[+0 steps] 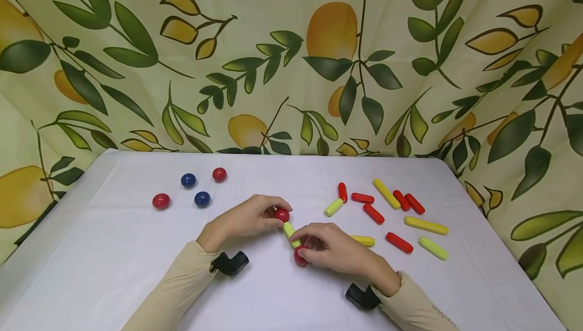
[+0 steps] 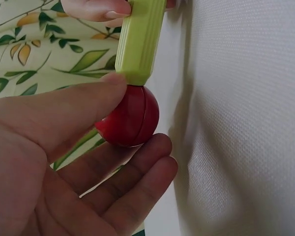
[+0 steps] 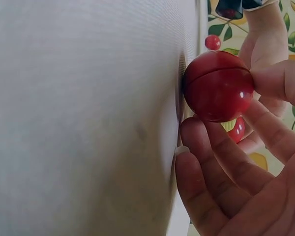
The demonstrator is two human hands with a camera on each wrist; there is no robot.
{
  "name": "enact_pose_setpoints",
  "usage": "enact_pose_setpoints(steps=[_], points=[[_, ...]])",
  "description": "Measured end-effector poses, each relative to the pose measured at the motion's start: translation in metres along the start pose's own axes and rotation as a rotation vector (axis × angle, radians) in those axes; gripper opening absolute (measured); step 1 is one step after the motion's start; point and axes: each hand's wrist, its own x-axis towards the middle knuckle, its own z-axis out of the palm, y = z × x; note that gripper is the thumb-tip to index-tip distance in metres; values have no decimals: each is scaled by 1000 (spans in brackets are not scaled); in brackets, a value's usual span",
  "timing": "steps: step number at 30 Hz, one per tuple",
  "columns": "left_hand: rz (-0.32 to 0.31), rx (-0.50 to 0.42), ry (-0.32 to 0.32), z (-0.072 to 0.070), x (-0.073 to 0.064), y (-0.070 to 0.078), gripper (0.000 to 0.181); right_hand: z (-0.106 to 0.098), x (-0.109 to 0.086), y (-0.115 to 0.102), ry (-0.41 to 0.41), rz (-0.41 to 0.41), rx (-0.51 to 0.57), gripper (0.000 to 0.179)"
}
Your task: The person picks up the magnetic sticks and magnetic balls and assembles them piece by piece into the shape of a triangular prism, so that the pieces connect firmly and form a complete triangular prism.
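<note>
My left hand (image 1: 250,216) grips a red ball (image 1: 282,215) between thumb and fingers near the middle of the table. A short lime-green ribbed rod (image 1: 291,235) runs from this ball toward a second red ball (image 1: 300,256), which my right hand (image 1: 339,251) pinches. In the left wrist view the rod's end (image 2: 135,59) meets the top of the left ball (image 2: 130,115), with the thumb tip at the joint. The right wrist view has the second ball (image 3: 218,87) close over the white cloth, seam line showing; it hides most of the rod.
Two loose red balls (image 1: 161,201) and two blue balls (image 1: 202,199) lie at the back left of the white-covered table (image 1: 114,270). Several red rods (image 1: 373,213), yellow rods (image 1: 426,225) and lime-green rods (image 1: 433,248) are scattered on the right. A leaf-patterned curtain (image 1: 273,83) hangs behind.
</note>
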Motion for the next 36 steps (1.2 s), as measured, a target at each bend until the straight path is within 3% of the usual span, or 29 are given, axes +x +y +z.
enact_pose_setpoints(steps=[13, 19, 36], points=[[-96, 66, 9, 1, 2, -4, 24, -4, -1, 0, 32, 24, -20, 25], [-101, 87, 11, 1, 2, -4, 25, -6, -2, 2, 56, -25, -75, 31], [-103, 100, -45, -5, -2, -4, 26, -13, -1, 6, 180, 27, -128, 27]])
